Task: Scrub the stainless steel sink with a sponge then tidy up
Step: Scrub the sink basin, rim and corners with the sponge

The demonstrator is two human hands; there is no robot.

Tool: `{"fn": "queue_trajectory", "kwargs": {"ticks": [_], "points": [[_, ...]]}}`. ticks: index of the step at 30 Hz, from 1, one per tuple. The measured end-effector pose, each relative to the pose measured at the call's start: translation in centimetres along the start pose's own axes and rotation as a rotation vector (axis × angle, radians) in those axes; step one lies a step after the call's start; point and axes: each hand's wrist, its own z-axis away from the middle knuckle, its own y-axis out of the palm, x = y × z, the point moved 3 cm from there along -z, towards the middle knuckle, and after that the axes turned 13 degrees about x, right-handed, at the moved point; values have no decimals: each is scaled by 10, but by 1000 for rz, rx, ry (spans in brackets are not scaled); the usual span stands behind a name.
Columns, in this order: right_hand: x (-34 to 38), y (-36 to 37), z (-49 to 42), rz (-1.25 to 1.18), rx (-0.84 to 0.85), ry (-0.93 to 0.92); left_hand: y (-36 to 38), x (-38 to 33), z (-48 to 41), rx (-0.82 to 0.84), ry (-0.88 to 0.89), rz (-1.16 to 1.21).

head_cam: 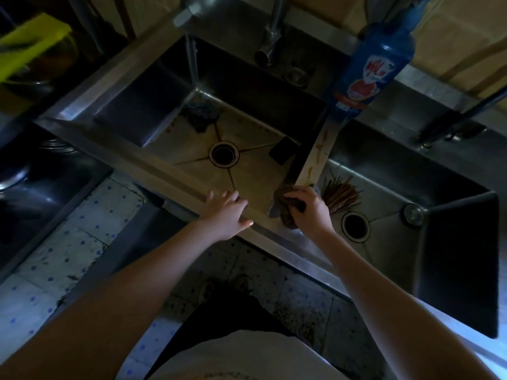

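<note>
A double stainless steel sink lies below me, its front rim [153, 171] running from left to right. My right hand [310, 208] grips a dark brown sponge [286, 215] pressed on the near end of the divider [319, 154] between the two basins. My left hand [227, 212] rests flat on the front rim with fingers spread and nothing in it. Water runs from the tap [189, 12] into the left basin. A dark scouring pad [201, 113] lies in that basin's far corner, and a dark flat object [284, 150] lies near the drain [223, 154].
A blue detergent bottle [373, 64] stands at the far end of the divider. A bundle of chopsticks [341, 194] lies in the right basin beside its drain [355, 226]. A yellow-green sponge [30, 42] sits on a rack at the upper left. The floor is tiled.
</note>
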Motion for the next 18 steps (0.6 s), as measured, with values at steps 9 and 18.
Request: {"fn": "queue_trajectory", "kwargs": {"ticks": [9, 18], "points": [[-1, 10, 18, 99, 71, -130, -4, -3, -1, 34, -38, 6], [-30, -35, -54, 115, 96, -156, 1, -20, 2, -140, -84, 15]]}}
